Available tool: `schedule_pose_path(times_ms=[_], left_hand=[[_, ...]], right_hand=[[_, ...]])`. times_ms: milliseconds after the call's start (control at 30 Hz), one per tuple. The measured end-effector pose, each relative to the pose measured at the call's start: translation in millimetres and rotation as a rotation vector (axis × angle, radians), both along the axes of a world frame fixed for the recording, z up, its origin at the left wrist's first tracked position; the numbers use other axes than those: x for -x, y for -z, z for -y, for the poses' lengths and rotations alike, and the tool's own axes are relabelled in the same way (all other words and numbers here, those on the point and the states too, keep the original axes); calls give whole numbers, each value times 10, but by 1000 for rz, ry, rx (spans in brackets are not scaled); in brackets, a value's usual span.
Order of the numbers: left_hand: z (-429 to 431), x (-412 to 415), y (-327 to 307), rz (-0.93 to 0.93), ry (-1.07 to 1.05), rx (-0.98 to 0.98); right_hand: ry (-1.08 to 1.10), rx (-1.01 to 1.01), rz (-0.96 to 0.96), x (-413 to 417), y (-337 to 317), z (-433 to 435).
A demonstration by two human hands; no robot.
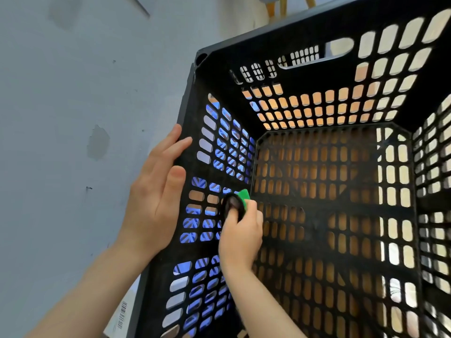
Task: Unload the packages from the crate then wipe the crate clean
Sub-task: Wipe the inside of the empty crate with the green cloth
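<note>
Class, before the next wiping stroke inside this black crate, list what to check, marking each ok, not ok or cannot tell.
1. Black crate emptied: ok, nothing visible inside.
2. Left hand steadies the crate's left wall from outside: ok.
3. Right hand grips the green wiping pad: ok.
4. Pad touches the left inner wall: ok.
5. Pad damp enough: cannot tell.

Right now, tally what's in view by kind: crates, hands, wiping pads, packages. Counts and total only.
Crate: 1
Hands: 2 (left hand flat on the crate's outer wall, right hand inside)
Green pad: 1, held in the right hand
Barcoded package: 1, outside the crate, mostly hidden
Total: 5
</note>
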State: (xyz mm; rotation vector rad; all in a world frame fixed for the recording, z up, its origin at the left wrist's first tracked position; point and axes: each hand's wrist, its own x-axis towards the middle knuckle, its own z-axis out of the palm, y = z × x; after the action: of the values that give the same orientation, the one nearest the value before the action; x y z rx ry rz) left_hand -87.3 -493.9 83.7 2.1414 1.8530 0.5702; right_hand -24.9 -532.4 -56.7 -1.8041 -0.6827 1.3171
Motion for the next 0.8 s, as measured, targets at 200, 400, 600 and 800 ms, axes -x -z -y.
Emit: schedule_pose_path(times_ms=[200,400,600,800], left_hand=[[-8,2,-2,-1,9,-5],[-14,18,6,27,14,-12],[-10,26,6,37,19,-11],[-10,7,-6,17,13,-11]], right_hand=[[94,-493,-30,133,-373,140],[55,-818,-25,109,-454,127],[-99,-770,282,122,-19,265],[-269,-393,316,20,482,438]])
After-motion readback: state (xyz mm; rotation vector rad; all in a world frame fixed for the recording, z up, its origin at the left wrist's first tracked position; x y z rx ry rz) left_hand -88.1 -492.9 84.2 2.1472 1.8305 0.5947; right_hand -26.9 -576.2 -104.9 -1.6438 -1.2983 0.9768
